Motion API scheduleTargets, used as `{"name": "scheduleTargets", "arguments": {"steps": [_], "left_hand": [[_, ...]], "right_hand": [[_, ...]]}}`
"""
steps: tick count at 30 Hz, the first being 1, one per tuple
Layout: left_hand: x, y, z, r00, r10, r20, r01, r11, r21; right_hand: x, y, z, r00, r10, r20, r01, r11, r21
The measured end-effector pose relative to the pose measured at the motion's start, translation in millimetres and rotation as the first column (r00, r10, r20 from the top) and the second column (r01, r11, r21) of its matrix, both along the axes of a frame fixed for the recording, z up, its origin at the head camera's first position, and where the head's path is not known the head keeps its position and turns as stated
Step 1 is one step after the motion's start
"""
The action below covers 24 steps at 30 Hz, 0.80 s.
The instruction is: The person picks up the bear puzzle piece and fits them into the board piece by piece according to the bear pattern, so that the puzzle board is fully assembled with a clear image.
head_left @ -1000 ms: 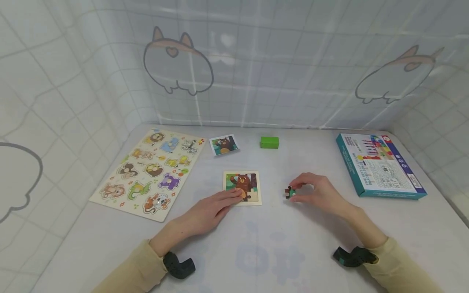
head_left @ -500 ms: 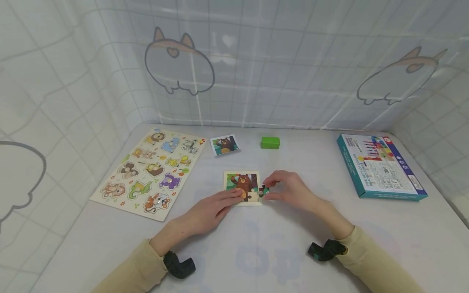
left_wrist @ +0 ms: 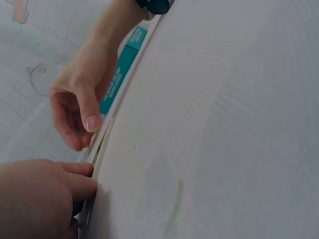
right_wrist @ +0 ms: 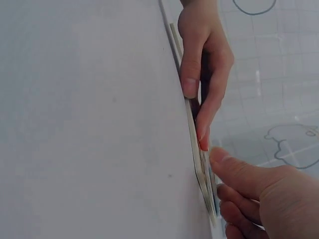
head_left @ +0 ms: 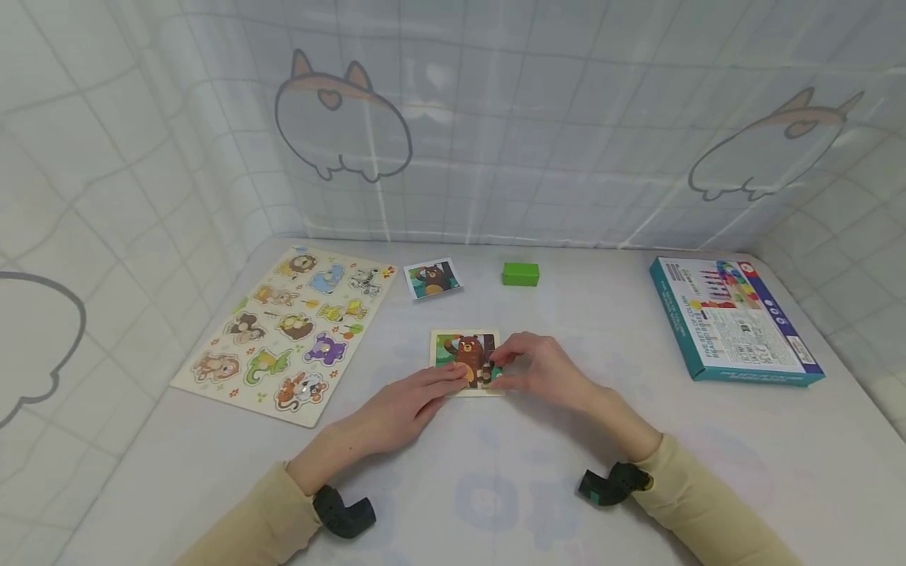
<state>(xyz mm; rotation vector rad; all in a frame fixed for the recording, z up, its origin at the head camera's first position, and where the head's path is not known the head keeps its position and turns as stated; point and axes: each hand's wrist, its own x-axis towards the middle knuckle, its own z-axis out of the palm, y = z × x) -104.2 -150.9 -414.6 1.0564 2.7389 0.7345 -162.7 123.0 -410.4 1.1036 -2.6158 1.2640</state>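
A small square wooden bear jigsaw puzzle (head_left: 467,332) lies flat on the table in front of the person. Across its lower left part rests the left hand (head_left: 403,409), fingers extended over the bear and thumb near the frame's front edge. Thumb and fingers of the right hand (head_left: 548,376) pinch a dark and green jigsaw piece (head_left: 496,373) over the puzzle's lower right corner. That piece overlaps the pale gap there, and the fingertips partly cover it. In the right wrist view the puzzle's frame (right_wrist: 196,149) appears edge-on, with both hands close together on it.
At the left lies a large animal peg board (head_left: 300,418). Behind the puzzle are a bear picture card (head_left: 433,280) and a green block (head_left: 520,274). A teal and white box (head_left: 736,322) lies at the right. Patterned fabric walls (head_left: 545,157) surround the table.
The right hand has moved left, bringing the jigsaw piece from the open table onto the puzzle's lower right corner. The left hand has stayed on the puzzle.
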Motion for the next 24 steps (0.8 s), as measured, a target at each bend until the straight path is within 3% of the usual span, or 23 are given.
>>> {"name": "scheduleTargets", "arguments": {"steps": [7,15,24], "left_hand": [[0.6,-0.1,0.6,1.000,0.002,0.012,-0.002,1.000,0.011],[-1.6,1.7,1.3,1.000,-0.005,-0.010,0.006,1.000,0.004],[-7.0,12.3,5.2,0.997,0.028,-0.076,-0.034,0.996,-0.080]], "right_hand": [[3.1,-4,-3.8,0.999,-0.023,0.039,0.022,0.999,0.035],[2.2,-3,-8.5,1.000,-0.020,0.013,0.019,1.000,0.009],[0.0,-4,-12.1,1.000,-0.027,0.006,0.027,0.998,0.060]]}}
